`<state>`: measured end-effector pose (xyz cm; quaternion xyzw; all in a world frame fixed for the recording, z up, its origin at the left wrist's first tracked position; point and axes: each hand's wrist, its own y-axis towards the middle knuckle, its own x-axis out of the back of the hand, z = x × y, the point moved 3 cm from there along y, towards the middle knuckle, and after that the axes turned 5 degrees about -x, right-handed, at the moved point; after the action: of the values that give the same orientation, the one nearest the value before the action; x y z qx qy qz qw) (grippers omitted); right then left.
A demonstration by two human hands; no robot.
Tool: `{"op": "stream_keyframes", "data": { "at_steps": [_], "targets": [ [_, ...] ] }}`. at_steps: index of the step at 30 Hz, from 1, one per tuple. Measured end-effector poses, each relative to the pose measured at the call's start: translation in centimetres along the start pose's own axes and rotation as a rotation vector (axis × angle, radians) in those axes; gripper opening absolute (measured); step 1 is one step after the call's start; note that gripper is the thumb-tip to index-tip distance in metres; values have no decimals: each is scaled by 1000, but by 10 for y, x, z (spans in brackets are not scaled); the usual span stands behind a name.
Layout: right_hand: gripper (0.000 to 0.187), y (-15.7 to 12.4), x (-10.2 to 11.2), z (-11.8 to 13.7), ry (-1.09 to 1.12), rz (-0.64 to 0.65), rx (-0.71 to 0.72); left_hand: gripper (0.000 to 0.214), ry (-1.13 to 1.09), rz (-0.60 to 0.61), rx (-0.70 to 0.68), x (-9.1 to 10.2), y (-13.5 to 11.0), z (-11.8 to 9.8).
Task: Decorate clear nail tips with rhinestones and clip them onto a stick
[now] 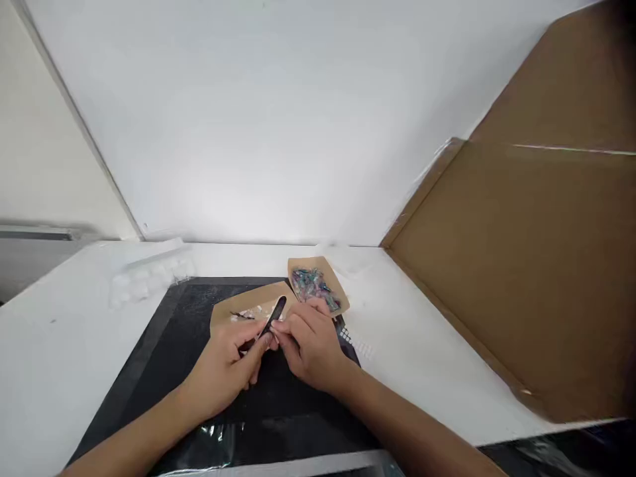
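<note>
A slim, matte black tool (271,322) is pinched in the closed left hand (226,368), its tip met by the right hand's (311,344) closed grip above a brown paper tray (248,305).

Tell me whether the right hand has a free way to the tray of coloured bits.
Probably yes: the right hand sits just below the tray of coloured bits, with nothing between them.

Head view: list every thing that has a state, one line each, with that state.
left hand: closed on the black tweezers
right hand: fingers pinched at the tweezers' tip
near paper tray: open, a few small pale pieces inside
far paper tray: open, holds small colourful pieces
black mat: flat on the white table
cardboard panel: leaning upright at right
</note>
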<state>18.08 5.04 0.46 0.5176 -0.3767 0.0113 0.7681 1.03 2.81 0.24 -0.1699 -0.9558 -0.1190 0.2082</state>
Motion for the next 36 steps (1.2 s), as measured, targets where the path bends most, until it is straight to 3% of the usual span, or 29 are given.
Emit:
{"op": "stream_keyframes", "data": {
  "at_steps": [5,10,16,22,27,32,36],
  "targets": [
    [12,6,7,-15,-26,-98,-100,35,15,-31,10,1,0,-6],
    [14,1,0,-8,-21,-5,-18,34,40,-17,-6,1,2,-2],
    [13,4,3,-16,-3,-136,-112,31,17,-32,-9,2,0,-2],
    [13,1,-1,-9,26,-5,-51,33,21,4,-5,-2,1,-1],
    [14,2,4,-13,-21,-77,-109,33,-7,7,14,-3,0,3],
    [15,3,3,-8,-52,-13,-14,32,-4,15,19,-4,2,4],
    [16,5,8,-11,-90,-90,-45,33,3,1,6,-3,1,1]
  ]
}}
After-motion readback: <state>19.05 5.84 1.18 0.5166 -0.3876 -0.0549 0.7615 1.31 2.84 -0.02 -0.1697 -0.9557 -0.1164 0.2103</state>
